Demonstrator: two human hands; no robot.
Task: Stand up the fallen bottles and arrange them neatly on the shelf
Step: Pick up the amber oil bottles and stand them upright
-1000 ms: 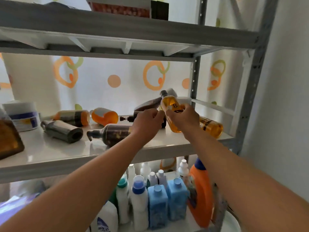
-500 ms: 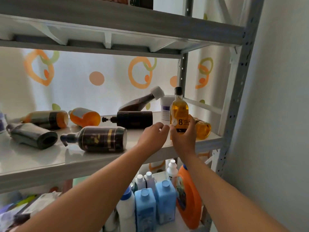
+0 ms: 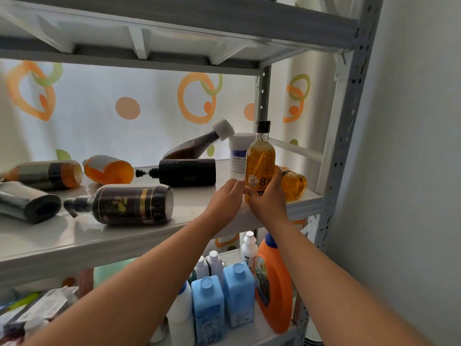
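An amber bottle with a black cap (image 3: 260, 158) stands upright near the right front of the white shelf (image 3: 74, 236). My right hand (image 3: 268, 198) grips its base, thumb curled round the right side. My left hand (image 3: 225, 199) hovers just left of the base with loosely bent fingers and holds nothing. A second amber bottle (image 3: 295, 186) lies on its side behind my right hand. Also lying down are a dark gold-banded pump bottle (image 3: 134, 204), a black pump bottle (image 3: 185, 172), an orange bottle (image 3: 109, 169), a brown-orange bottle (image 3: 47, 173) and a grey bottle (image 3: 27, 202). A brown white-capped bottle (image 3: 197, 146) leans.
A white jar (image 3: 238, 153) stands upright behind the amber bottle. Grey metal uprights (image 3: 349, 121) frame the shelf's right end, next to a wall. The shelf below holds blue bottles (image 3: 224, 300), white bottles and an orange detergent jug (image 3: 274, 283). Another shelf hangs overhead.
The amber bottle was tilted in the air between both hands; now it stands upright on the shelf. My left hand has come off it, and my right hand has slid down to its base.
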